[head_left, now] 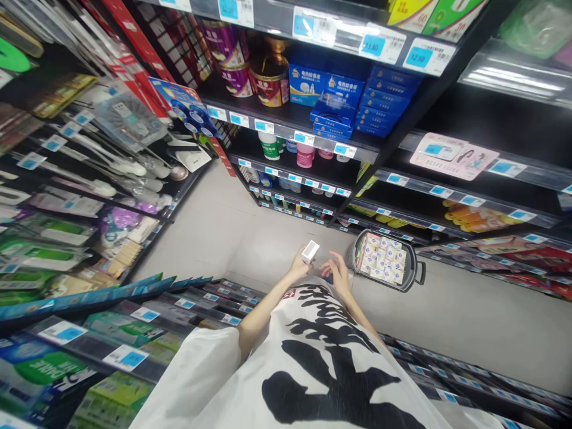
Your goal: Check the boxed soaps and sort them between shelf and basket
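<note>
My left hand (300,265) is closed around a small white box (310,252), held in front of my body at about waist height. To its right my right hand (337,271) hovers with its fingers apart and slightly curled, touching nothing that I can see. On the floor beyond the right hand stands a grey shopping basket (413,275). Inside it, rows of small white packs (383,257) with blue and yellow marks lie close together. What is printed on the box in my left hand is too small to read.
Ahead, a dark shelf unit (299,128) holds purple tins (235,77), blue boxes (342,89) and small tubs (305,155). Hanging utensils (120,161) line the left side. Shelves with green packages (120,325) come close at my lower left. Grey floor (214,220) runs between the shelves.
</note>
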Tool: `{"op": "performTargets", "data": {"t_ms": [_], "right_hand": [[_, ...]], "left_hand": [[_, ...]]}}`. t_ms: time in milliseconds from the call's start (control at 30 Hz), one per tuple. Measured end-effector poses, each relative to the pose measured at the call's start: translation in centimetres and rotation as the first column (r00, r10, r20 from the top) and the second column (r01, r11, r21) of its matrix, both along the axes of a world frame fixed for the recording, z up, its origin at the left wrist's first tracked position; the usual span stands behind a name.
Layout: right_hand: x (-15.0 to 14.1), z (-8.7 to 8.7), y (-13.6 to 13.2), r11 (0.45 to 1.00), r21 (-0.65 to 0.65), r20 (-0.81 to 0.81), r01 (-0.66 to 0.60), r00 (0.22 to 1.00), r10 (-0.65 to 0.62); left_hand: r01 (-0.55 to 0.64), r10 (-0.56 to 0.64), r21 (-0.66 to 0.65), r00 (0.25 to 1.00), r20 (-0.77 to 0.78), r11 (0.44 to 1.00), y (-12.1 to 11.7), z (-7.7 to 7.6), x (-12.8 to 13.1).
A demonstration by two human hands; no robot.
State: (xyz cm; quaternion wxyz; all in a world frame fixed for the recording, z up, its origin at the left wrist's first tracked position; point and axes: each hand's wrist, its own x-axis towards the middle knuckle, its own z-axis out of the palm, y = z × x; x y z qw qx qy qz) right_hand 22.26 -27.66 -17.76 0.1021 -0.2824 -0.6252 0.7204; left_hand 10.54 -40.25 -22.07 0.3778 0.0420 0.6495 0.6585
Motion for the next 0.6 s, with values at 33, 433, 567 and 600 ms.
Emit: {"op": "performTargets", "data": {"t_ms": [33, 433, 567, 600], "right_hand": [[0.0, -0.1, 0.1, 1.000, 0.002, 0.007, -0.003, 1.000, 0.003], [0.6, -0.8, -0.5, 0.994, 0.026, 0.059, -0.104, 0.993, 0.102], [0.7, -1.4, 0.0, 0.991, 0.081, 0.085, -0.104, 0.992, 0.097], [0.7, -1.6, 0.2, 0.989, 0.099, 0.096, -0.108, 0.990, 0.099]], "left_hand": [[0.000, 0.000, -0.005, 0.999, -0.033, 1.000, 0.0, 0.0, 0.0], [0.080, -0.270, -0.321, 0.746, -0.609, 0.944, -1.1, 0.2, 0.0], [0.108, -0.337, -0.381, 0.719, -0.607, 0.918, -1.4, 0.7, 0.1], [0.117, -0.357, -0.400, 0.713, -0.603, 0.909, -1.4, 0.8, 0.1]]}}
